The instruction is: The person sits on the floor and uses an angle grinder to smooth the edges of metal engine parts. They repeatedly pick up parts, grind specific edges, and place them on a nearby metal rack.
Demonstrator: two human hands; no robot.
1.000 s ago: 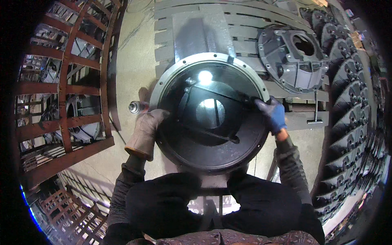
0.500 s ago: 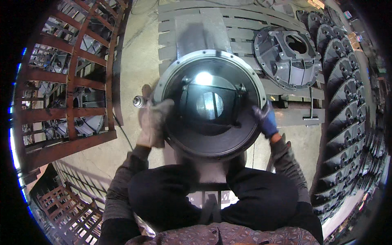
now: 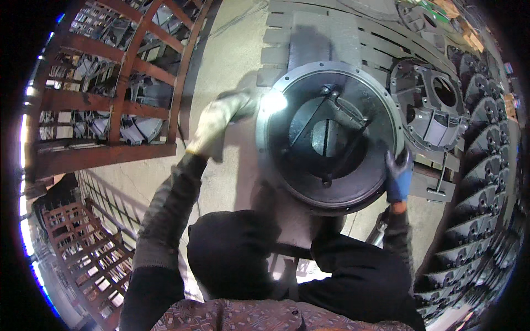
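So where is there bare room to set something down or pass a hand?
Floor looks bare beyond the left hand, between the brown rack and the slatted pallet, and the grey panel has a free patch beyond the round casing. The right side is crowded: the right hand at the casing's rim, a second casing, a T-shaped bar and rows of dark parts.

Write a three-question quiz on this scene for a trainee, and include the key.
1. Which hand is gloved partly in blue: (a) left or (b) right?
2. True or false: a grey housing lies to the right of the round dark housing in the picture.
3. Complete: the large slatted rack at upper left is ____ in colour.
Key: 1 b, the right hand; 2 true; 3 red-brown.
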